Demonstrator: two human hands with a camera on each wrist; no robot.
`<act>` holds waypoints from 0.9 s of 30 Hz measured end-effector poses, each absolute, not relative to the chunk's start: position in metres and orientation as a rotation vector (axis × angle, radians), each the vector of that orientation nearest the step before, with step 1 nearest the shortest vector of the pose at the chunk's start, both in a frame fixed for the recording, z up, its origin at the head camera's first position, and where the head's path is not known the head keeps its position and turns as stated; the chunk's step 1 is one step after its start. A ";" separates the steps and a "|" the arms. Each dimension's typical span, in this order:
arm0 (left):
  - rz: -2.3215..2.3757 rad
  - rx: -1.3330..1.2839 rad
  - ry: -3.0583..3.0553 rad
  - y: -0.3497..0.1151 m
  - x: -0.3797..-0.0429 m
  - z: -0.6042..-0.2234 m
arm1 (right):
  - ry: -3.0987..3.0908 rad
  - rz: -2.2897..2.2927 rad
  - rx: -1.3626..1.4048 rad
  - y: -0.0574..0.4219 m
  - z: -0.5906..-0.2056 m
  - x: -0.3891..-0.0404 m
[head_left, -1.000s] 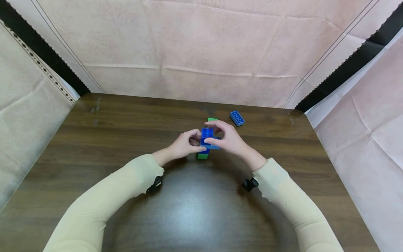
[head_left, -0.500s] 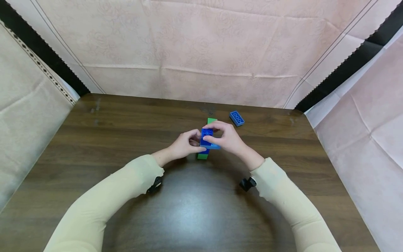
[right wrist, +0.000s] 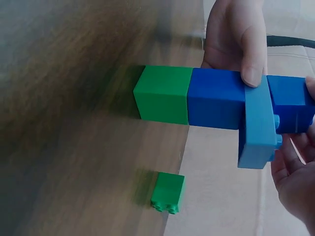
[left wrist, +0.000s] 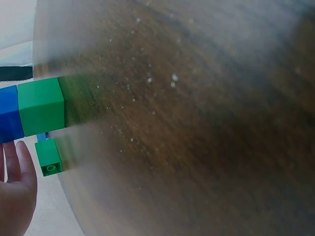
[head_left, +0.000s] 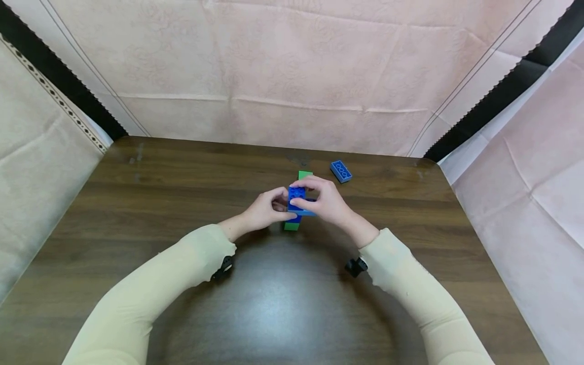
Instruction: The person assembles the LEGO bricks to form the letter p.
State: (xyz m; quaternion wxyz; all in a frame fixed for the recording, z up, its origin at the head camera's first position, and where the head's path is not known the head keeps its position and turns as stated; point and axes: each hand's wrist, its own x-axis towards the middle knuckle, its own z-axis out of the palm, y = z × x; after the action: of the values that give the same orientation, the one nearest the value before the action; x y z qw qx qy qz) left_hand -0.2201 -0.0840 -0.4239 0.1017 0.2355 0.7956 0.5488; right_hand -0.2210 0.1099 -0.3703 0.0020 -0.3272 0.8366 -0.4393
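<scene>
A brick stack rises from the table between the hands: a green brick (right wrist: 165,93) at the bottom, then a dark blue brick (right wrist: 216,98). Above that a light blue brick (right wrist: 258,128) lies crosswise, jutting out past one side, and a second dark blue brick (right wrist: 293,91) tops the stack. My left hand (head_left: 262,210) grips the stack from the left, its thumb on the light blue brick. From the right, my right hand (head_left: 329,203) pinches the top dark blue brick between thumb and fingers. Some fingertips are hidden behind the bricks.
Behind the stack stands another green brick (right wrist: 170,189), partly covered by my right hand in the head view. Farther back on the right lies a loose blue brick (head_left: 341,171), near the far edge of the dark wooden table (head_left: 205,172). Pale cloth (head_left: 274,76) hangs beyond.
My right hand and forearm have shifted slightly left, with the fingers still on the top brick. The left hand keeps its grip, and the view has moved a little.
</scene>
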 end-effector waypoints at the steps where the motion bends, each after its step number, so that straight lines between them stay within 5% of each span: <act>1: 1.619 0.693 2.349 -0.084 -0.220 -0.424 | 2.624 -1.388 -1.015 0.111 -0.372 -0.221; 27: 1.620 0.701 2.349 -0.084 -0.222 -0.426 | 2.618 -1.426 -0.975 0.114 -0.380 -0.221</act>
State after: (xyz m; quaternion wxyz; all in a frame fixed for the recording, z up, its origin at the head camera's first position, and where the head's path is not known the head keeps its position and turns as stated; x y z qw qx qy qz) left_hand -0.2223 -0.0844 -0.4263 0.1017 0.2375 0.7953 0.5484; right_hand -0.2210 0.1144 -0.3800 0.0027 -0.3109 0.8347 -0.4546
